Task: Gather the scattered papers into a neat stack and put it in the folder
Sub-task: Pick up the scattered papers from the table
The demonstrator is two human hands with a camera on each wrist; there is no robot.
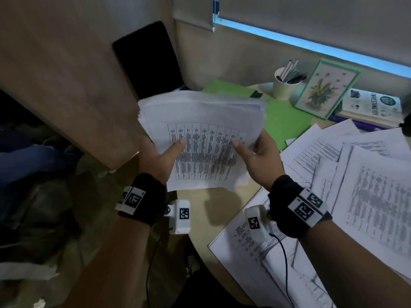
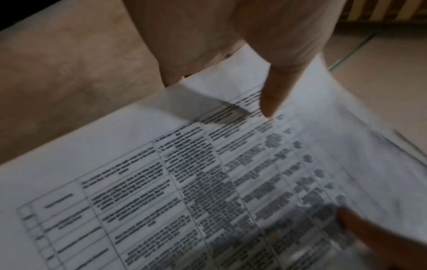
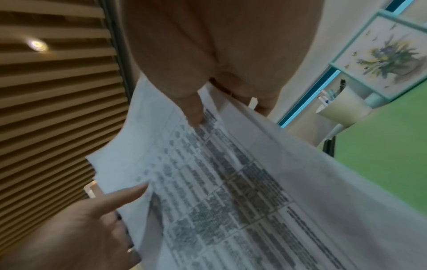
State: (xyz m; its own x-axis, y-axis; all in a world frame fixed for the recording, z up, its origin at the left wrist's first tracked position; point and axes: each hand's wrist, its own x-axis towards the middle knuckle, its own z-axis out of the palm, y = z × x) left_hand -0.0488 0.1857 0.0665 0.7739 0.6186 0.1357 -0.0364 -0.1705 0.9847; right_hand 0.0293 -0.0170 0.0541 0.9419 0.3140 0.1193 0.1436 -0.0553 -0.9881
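A thick, uneven stack of papers [image 1: 201, 132], its top sheet printed with a table, is held up above the desk edge [image 1: 213, 205], in front of the green folder [image 1: 282, 116]. It is gripped at each side by the left hand [image 1: 156, 155] and right hand [image 1: 259, 156], thumbs pressed on top, fingers hidden beneath

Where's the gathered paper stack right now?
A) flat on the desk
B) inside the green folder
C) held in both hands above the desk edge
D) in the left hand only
C: the left hand and right hand each pinch the paper stack, while the green folder lies open behind it.
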